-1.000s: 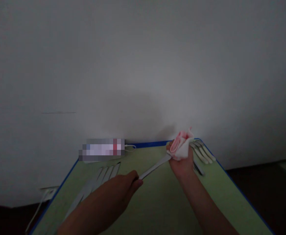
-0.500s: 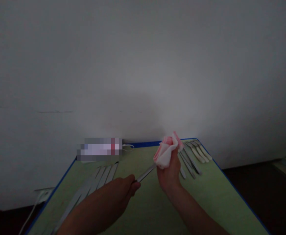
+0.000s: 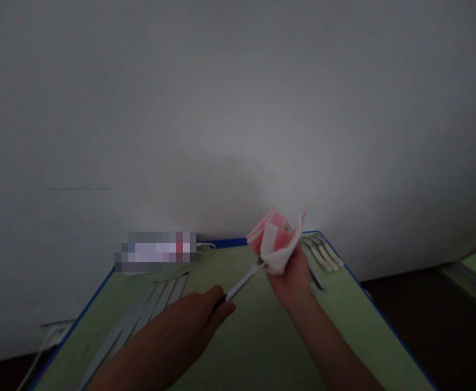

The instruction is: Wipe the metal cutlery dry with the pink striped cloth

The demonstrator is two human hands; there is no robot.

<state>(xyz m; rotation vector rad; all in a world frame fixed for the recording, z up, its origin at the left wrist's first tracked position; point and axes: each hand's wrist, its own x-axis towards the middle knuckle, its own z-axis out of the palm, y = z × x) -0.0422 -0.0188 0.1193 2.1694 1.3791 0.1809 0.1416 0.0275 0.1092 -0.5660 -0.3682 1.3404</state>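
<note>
While the left hand [image 3: 217, 301], grip closed, is holding a probably stiff, slippery utensil [image 3: 244, 282] by its surest-looking near end, between the side edges of the bench [image 3: 246, 342], the right hand [image 3: 297, 277], grip curled, is clasping soft cloth [image 3: 279, 247] against it.

Cloth [image 3: 281, 247]: pink and white, soft, thin-looking. Scrunched up, folds and corners poking up. Held above counter [image 3: 254, 342]. Piece of cutlery [image 3: 243, 283]: gray metal, shiny, skinny. Tilted, slanting up and right. Near end in left fingers [image 3: 215, 296], far end at cloth's bottom edge. Kind hard to tell.
</note>
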